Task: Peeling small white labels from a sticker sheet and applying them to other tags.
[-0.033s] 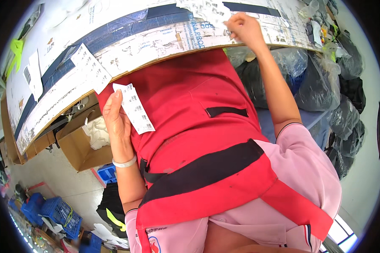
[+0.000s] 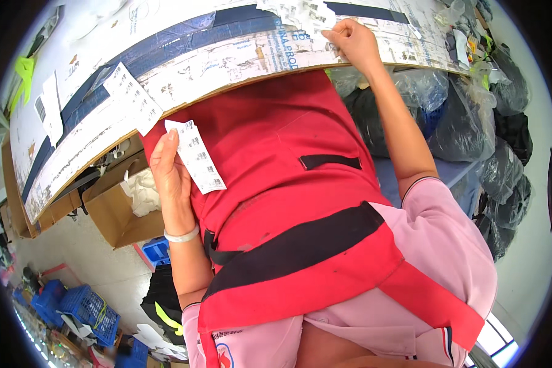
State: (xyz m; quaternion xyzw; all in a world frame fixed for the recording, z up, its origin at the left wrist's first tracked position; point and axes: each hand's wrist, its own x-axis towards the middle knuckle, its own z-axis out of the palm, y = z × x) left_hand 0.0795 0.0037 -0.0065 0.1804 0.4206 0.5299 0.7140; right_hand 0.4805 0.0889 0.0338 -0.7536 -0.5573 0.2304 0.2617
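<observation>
My left hand (image 2: 170, 162) pinches the edge of a sheet of labels (image 2: 201, 161), white with small black print, in front of my red apron (image 2: 270, 141). Over the table (image 2: 227, 70) is my right hand (image 2: 356, 44), its thumb and index finger pressed together. Whether a small label is between those fingertips I cannot make out. Just beyond them lies a pile of printed labels (image 2: 300, 13). Another label sheet (image 2: 132, 98) hangs a little over the table's near edge, to the left.
White paper strips (image 2: 50, 110) lie at the table's left. Below stands an open cardboard box (image 2: 119, 208) with white paper inside. Blue crates (image 2: 91, 313) are on the floor at left. Bulging plastic bags (image 2: 460, 122) crowd the right side, beside small packets (image 2: 463, 46) on the table.
My right hand has shifted slightly to the left over the table, close to the label pile. The left hand and its label sheet have barely moved.
</observation>
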